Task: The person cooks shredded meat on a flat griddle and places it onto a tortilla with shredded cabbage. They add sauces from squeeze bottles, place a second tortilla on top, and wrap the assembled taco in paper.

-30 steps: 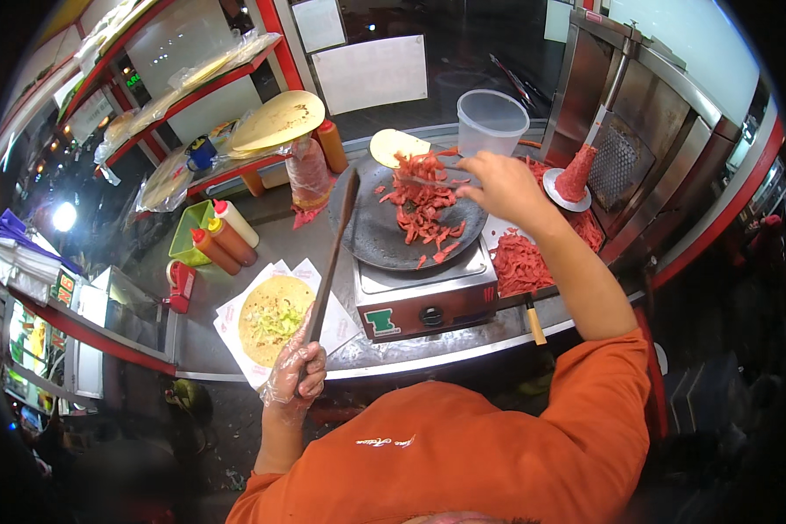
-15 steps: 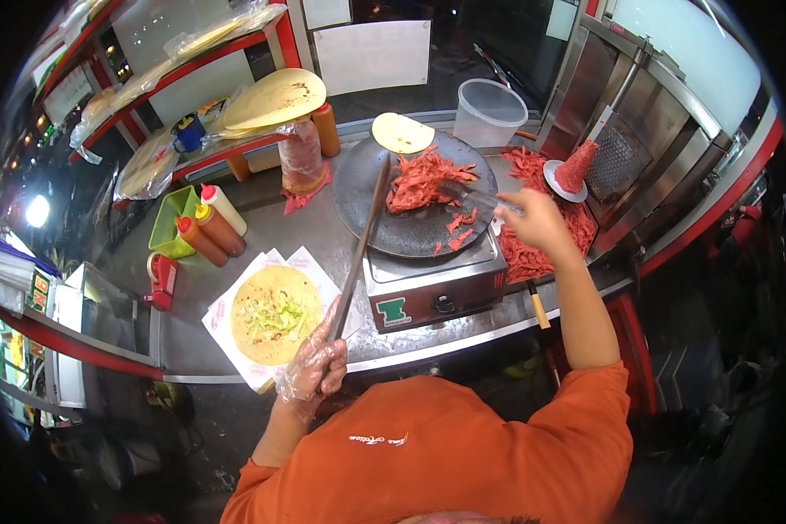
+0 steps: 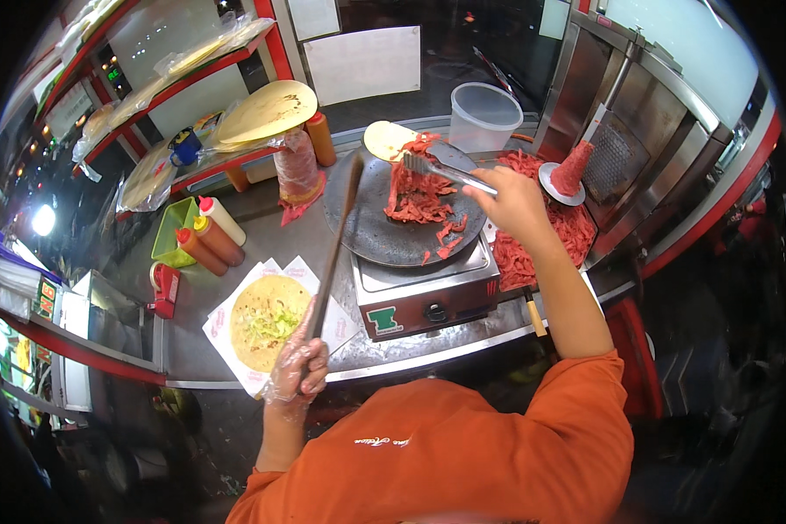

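My gloved left hand is closed round the handle of a long, dark-bladed knife. The blade points up and away, its tip over the left rim of a round black griddle pan. My bare right hand grips metal tongs, whose tips press into a heap of shredded red meat on the pan. A small folded flatbread lies at the pan's far edge, partly under meat. Beside my left hand, a flatbread topped with shredded lettuce rests on white paper.
A gas stove carries the pan. Right of it, a tray of shredded meat sits below a vertical grill with a meat cone. Sauce bottles stand left, near a green basket. A clear tub is behind.
The tongs have moved left and up across the meat, dragging some toward the flatbread at the far edge. My left hand and the knife have shifted slightly left and nearer me.
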Motion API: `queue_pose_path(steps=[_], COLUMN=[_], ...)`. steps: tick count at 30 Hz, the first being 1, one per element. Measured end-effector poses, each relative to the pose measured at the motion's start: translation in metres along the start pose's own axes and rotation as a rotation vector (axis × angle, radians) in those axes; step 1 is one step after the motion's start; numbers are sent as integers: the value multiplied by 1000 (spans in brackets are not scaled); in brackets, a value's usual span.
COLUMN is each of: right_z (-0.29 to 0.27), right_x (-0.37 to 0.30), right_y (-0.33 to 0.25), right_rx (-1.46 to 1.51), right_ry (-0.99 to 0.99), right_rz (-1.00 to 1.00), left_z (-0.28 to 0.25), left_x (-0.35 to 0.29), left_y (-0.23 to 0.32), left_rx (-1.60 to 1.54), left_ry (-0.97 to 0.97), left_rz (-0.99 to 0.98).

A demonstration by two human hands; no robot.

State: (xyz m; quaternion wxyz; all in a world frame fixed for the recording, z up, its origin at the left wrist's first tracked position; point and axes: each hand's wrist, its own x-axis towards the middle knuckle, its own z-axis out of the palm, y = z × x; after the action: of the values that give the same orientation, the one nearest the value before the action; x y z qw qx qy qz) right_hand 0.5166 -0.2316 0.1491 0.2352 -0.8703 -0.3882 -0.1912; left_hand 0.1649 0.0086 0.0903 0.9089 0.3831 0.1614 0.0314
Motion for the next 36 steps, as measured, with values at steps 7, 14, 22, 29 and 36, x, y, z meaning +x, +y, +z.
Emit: queue_pose_path(steps=[7, 14, 22, 29, 36], right_z=[-3, 15, 21, 48, 28], right_x=[-39, -8, 10, 14, -36], right_y=[-42, -27, -28, 8, 9], right_rx=[-94, -15, -107, -145, 52], right_ry=[-71, -84, -48, -61, 13], right_rz=[-14, 159, 125, -100, 248], left_z=[-5, -9, -10, -28, -29], left_x=[-17, -14, -5, -28, -34], left_y=[-16, -2, 6, 2, -20], left_rx=[-64, 29, 83, 93, 163], left_ry=[-6, 68, -46, -32, -104], left_rz=[-66, -59, -155, -68, -13])
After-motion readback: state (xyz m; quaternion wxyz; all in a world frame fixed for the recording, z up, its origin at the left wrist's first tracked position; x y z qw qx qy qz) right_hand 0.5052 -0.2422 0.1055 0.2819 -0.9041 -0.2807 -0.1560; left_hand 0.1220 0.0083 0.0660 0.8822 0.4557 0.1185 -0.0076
